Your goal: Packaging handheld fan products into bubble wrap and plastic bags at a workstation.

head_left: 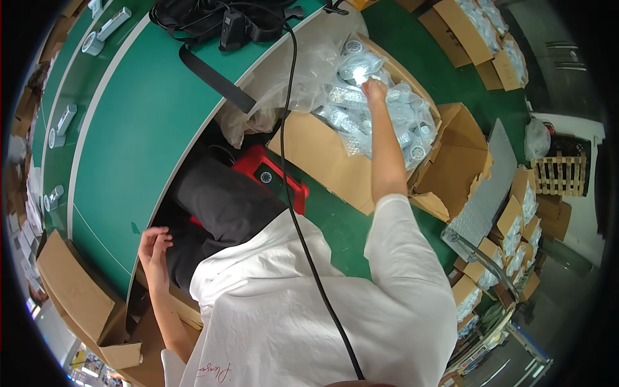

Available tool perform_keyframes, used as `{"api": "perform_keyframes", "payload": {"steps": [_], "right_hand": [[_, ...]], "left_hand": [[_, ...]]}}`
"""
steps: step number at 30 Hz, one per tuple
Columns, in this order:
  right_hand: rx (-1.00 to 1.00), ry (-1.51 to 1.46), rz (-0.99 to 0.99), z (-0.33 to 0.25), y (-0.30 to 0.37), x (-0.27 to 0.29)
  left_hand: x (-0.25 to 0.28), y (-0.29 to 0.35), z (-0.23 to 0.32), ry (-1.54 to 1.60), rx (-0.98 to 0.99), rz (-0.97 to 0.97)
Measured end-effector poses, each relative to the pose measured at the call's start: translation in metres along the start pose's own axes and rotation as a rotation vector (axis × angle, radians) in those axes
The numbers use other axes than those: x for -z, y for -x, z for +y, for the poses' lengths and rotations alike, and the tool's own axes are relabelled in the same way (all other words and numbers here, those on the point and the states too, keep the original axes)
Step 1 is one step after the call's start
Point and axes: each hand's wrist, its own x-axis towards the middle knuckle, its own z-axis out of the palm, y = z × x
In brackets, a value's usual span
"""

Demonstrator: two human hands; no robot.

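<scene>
My right arm stretches out to an open cardboard carton, filled with silvery parts in clear plastic wrap. Over the parts, my right hand has its fingers closed against the plastic. What lies inside its grip is hidden, and a bright glare sits just beyond the fingertips. By the edge of the green table, my left hand is raised with its fingers loosely bent and apart, holding nothing.
Small white-grey parts stand along the table's far left. A black bag with a strap lies at its top. A black cable hangs across the view. A red stool, an opened carton and several filled cartons stand around.
</scene>
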Motion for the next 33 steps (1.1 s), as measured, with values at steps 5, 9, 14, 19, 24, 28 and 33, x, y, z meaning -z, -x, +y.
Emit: {"api": "perform_keyframes", "payload": {"steps": [5,9,14,19,24,28,33], "right_hand": [[-0.235,0.082,0.242,-0.01,-0.017,-0.067],[-0.288,0.354,0.327,-0.005,-0.024,-0.081],[-0.19,0.727,0.433,0.01,-0.035,-0.082],[-0.243,0.343,0.445,0.006,-0.011,-0.076],[-0.262,-0.352,0.196,0.013,0.021,-0.038],[-0.411,-0.503,-0.132,0.016,0.061,0.017],[-0.043,-0.272,-0.067,-0.012,0.203,0.008]], "left_hand": [[0.015,0.05,-0.017,-0.023,0.119,0.166],[0.056,0.101,-0.062,-0.036,0.175,0.335],[0.072,0.133,-0.101,0.206,0.203,0.573],[0.077,0.141,-0.134,0.336,0.198,0.726],[0.114,0.124,-0.15,0.352,0.26,0.716],[0.107,0.087,-0.098,0.261,0.158,0.6],[0.102,0.055,-0.073,0.21,0.096,0.645]]}}
